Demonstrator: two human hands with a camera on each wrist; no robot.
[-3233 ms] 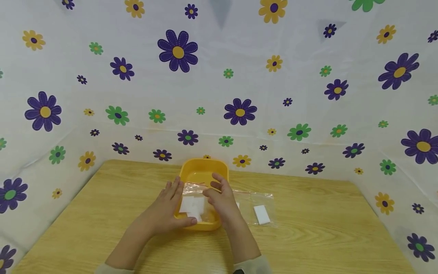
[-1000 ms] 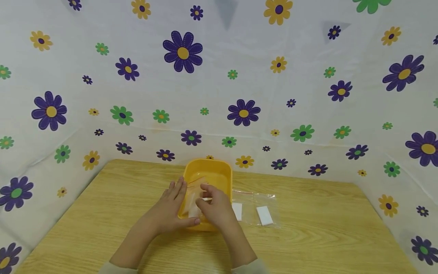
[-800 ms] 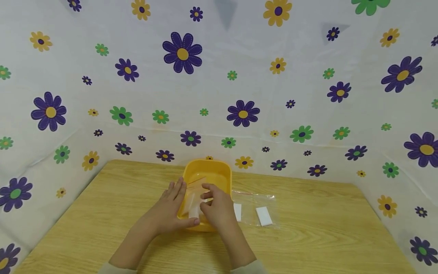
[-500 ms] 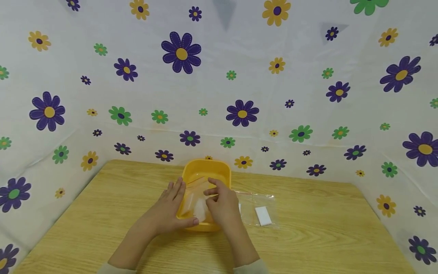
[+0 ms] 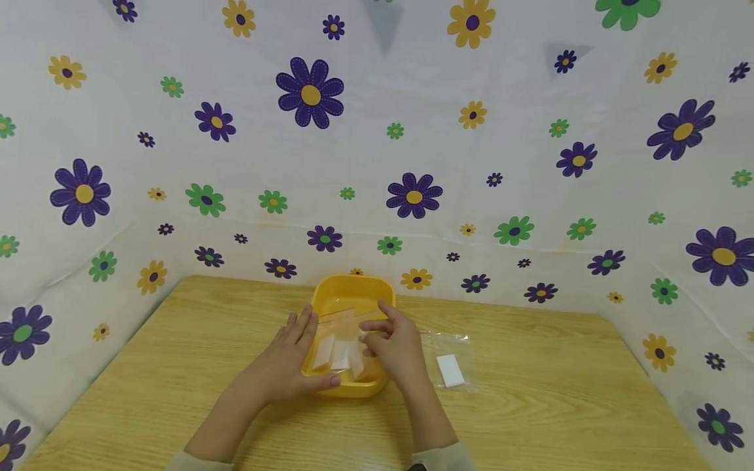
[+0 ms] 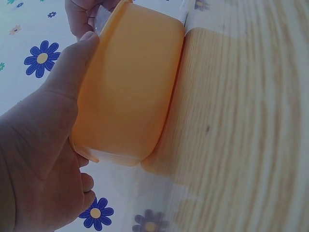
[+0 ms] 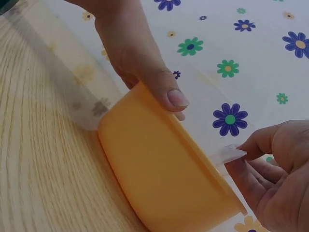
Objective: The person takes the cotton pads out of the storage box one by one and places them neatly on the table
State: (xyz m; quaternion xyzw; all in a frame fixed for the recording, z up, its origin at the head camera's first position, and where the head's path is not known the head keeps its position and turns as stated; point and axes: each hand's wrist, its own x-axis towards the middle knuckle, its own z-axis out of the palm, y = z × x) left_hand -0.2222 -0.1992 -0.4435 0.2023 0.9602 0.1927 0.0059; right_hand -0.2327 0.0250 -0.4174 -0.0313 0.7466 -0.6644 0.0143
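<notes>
A yellow plastic container (image 5: 353,390) stands on the table near the back. My left hand (image 5: 279,366) holds it at the near left corner, fingers along the left side and thumb along the near rim. Inside lie several clear zip bags (image 5: 340,356) with flat white pieces in them. Over the container's right side, my right hand (image 5: 402,347) pinches the edge of a clear bag (image 7: 227,154) between thumb and finger, plainest in the right wrist view. That bag's lower part is inside the container, partly hidden by the wall.
To the right of my right hand lies another clear zip bag with a white rectangular piece (image 5: 450,371). The wooden table (image 5: 548,392) backs onto a flower-printed white sheet (image 5: 365,157), which also rises at both sides.
My right hand has shifted rightward from the middle of the container to its right side. The bags inside are spread further apart, and more white pieces show. My left hand stays put.
</notes>
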